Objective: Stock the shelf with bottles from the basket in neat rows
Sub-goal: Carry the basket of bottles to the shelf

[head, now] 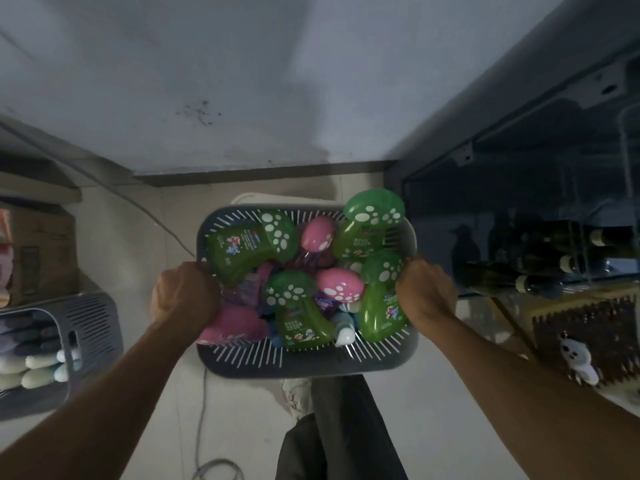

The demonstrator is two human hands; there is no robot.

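Observation:
I hold a grey slotted basket point(304, 362) above the floor in front of me. My left hand point(185, 294) grips its left rim and my right hand point(424, 292) grips its right rim. The basket is piled with mushroom-shaped bottles lying at all angles: several green ones with white-spotted caps point(372, 223) and pink ones point(339, 285), plus a small blue and white bottle point(343, 329). The dark metal shelf point(519, 140) stands to my right; its inside is dim.
Dark glass bottles point(540, 284) lie on a lower level of the shelf at right. A second grey basket point(93, 327) with pale bottles sits at left beside a cardboard box point(45, 251). A cable point(201, 410) runs across the pale floor. My leg and shoe show below the basket.

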